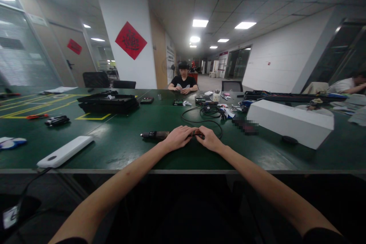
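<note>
A dark, slim rod-shaped tool [154, 135] lies on the green table [120, 145], its tip pointing left. My left hand [177, 137] lies over the tool's right part with fingers curled on it. My right hand [209, 139] touches the tool's right end, where a black cable [203, 119] loops away; its fingers are pinched together there. Both hands rest on the table close together.
A long white box [288, 122] lies to the right, a flat white device [65, 151] to the left near the front edge. Black trays [108, 103] are stacked at mid left. Small tools and parts litter the far centre. One person sits opposite, another at the far right.
</note>
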Available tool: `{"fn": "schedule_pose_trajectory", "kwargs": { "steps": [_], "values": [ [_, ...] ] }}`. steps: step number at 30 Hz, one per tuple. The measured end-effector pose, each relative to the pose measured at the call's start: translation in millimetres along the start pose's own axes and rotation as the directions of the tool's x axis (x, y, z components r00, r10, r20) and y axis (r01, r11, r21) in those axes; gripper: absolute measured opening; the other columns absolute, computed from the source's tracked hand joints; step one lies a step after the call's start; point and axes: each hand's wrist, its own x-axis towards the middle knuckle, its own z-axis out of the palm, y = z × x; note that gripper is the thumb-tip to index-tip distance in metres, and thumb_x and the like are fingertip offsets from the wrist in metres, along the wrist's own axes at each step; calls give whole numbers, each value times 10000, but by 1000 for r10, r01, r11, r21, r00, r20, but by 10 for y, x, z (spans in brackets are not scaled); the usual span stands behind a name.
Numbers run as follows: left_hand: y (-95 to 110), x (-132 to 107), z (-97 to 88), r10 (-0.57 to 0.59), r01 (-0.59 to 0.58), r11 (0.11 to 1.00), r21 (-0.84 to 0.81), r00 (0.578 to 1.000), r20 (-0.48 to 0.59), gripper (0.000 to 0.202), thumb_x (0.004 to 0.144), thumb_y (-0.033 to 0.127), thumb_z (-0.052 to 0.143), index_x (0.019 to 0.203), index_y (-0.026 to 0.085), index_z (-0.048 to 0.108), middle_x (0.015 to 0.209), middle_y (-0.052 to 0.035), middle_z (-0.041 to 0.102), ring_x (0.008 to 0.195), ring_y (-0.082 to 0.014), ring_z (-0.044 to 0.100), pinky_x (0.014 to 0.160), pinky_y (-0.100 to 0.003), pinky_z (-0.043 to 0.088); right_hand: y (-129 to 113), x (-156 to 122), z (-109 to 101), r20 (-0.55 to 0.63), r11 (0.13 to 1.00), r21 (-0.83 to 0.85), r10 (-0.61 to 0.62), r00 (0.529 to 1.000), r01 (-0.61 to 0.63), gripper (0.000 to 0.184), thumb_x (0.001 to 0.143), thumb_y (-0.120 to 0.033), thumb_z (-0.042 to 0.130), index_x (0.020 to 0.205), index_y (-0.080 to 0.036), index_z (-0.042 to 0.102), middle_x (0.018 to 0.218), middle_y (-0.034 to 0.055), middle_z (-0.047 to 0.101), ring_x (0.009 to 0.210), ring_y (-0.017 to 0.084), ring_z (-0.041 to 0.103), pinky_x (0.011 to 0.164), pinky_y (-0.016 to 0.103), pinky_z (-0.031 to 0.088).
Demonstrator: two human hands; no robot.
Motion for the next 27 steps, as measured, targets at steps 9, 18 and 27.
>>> {"fn": "schedule_pose_trajectory", "kwargs": {
  "steps": [9, 18, 27],
  "values": [
    [6, 6, 6, -3, 3, 1000, 23, 1000, 0, 527, 1001, 266, 518, 1508, 225, 379, 1263, -82, 652, 1159, -235, 611, 985, -385, 474, 23, 9, 8, -12, 999, 1, -48, 999, 48, 138, 901, -116, 631, 1007, -204, 627, 997, 56, 636, 935, 217, 616, 852, 333, 509],
    [-10, 6, 21, -8, 9, 999, 52, 1000, -6, 523, 994, 271, 533, 1496, 231, 392, 1207, -75, 663, 1117, -236, 620, 965, -379, 478, 49, 3, 15, 16, 999, 17, -40, 999, 40, 158, 925, -106, 619, 1041, -212, 633, 1023, 63, 667, 971, 229, 634, 892, 349, 511],
    [7, 5, 17, -2, 2, 999, 39, 1000, -22, 533, 989, 252, 521, 1504, 231, 385, 1194, -74, 662, 1112, -229, 624, 951, -369, 481, 45, 9, 19, 20, 999, 2, -54, 998, 54, 149, 913, -89, 636, 1002, -208, 642, 983, 55, 658, 932, 219, 628, 853, 334, 506]
  ]
}}
